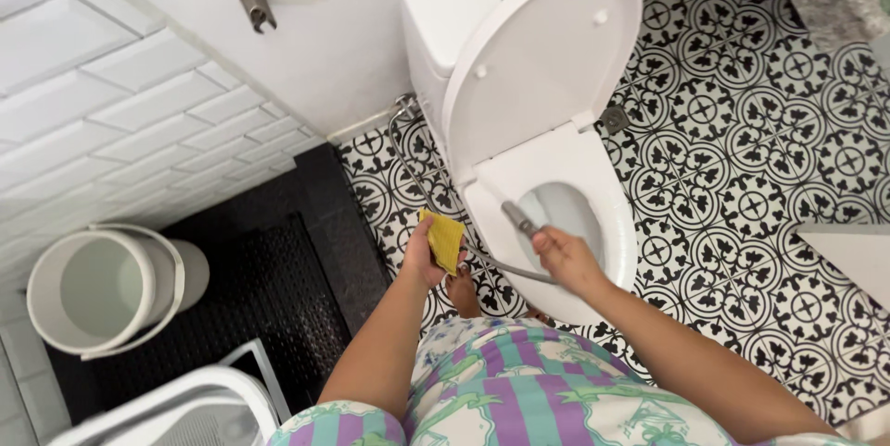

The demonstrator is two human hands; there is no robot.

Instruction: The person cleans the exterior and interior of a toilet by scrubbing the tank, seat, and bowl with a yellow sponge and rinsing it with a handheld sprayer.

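Note:
My left hand holds a yellow sponge just left of the toilet bowl. My right hand grips a grey spray nozzle on a hose, its head aimed into the white toilet. The toilet lid stands raised against the cistern. The hose runs back along the floor to the wall beside the cistern.
A white bucket stands at the left on a black mat. A white plastic object sits at the lower left. The wall has white tiles and a metal hook. The floor is black-and-white patterned tile.

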